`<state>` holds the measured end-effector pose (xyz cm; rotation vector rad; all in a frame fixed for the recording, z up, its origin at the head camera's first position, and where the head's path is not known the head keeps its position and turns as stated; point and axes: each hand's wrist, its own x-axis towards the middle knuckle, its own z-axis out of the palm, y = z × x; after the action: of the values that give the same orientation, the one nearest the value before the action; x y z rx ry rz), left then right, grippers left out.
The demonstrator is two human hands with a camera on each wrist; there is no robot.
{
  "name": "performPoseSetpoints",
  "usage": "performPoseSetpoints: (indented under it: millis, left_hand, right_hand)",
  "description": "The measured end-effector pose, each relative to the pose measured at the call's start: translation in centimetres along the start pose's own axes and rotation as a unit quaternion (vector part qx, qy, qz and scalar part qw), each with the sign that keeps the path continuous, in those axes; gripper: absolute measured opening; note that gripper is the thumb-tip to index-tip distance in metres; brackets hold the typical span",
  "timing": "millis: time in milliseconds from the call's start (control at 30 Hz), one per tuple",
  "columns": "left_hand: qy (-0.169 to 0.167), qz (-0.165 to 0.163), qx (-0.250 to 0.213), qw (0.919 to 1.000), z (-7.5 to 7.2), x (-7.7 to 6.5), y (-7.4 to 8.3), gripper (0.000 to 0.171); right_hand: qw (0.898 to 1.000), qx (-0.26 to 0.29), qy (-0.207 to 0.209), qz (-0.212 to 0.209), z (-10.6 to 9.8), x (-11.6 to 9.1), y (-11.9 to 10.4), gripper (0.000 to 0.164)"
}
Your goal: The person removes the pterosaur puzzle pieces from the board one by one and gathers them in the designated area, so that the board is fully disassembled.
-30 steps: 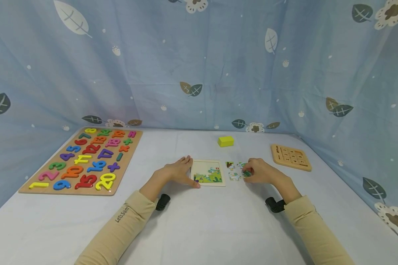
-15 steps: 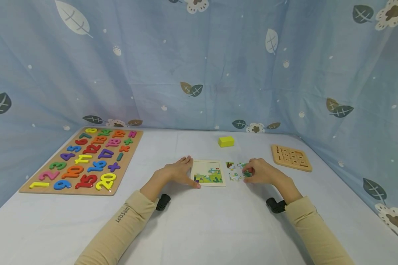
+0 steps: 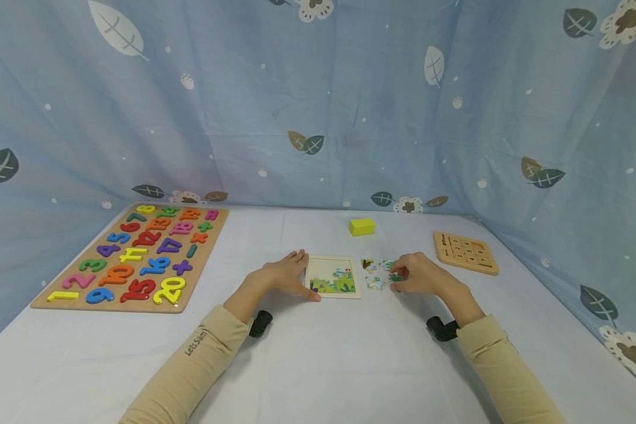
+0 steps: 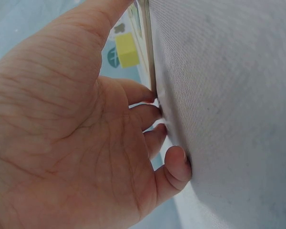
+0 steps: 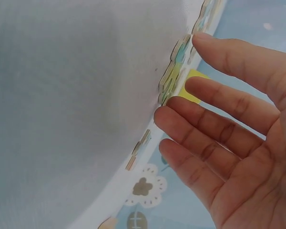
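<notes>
On the white cloth-covered table [image 3: 344,353], found a square pale wooden puzzle tray [image 3: 320,268] bearing a joined green picture section [image 3: 333,286] along the bottom and partway up the right; noted bare backing at upper left, hence judged part-filled. Counted at least four loose, thin, picture-printed jigsaw pieces [image 3: 374,283] just right of the tray, judged left to fit; partly masked by the right hand [image 3: 418,274]. Observed left hand [image 3: 283,274] with fingers extended against the tray's left edge, right-hand fingers wide apart about the pieces; cannot tell whether touching. Also logged, well apart and judged unobstructive: yellow rectangular block [image 3: 361,227], large wooden board of coloured numerals [image 3: 189,277], small brown wooden number board [image 3: 450,259].
</notes>
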<state>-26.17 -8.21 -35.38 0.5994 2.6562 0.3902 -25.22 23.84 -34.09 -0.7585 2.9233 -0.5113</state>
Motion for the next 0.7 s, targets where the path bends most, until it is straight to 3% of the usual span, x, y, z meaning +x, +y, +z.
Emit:
performPoseSetpoints:
  millis: [700]
  left_hand:
    - [-0.001, 0.001, 0.007, 1.0000, -0.14, -0.08, 0.08, 0.109]
  right_hand:
    - [1.000, -0.007, 0.012, 0.000, -0.39, 0.51, -0.87, 0.037]
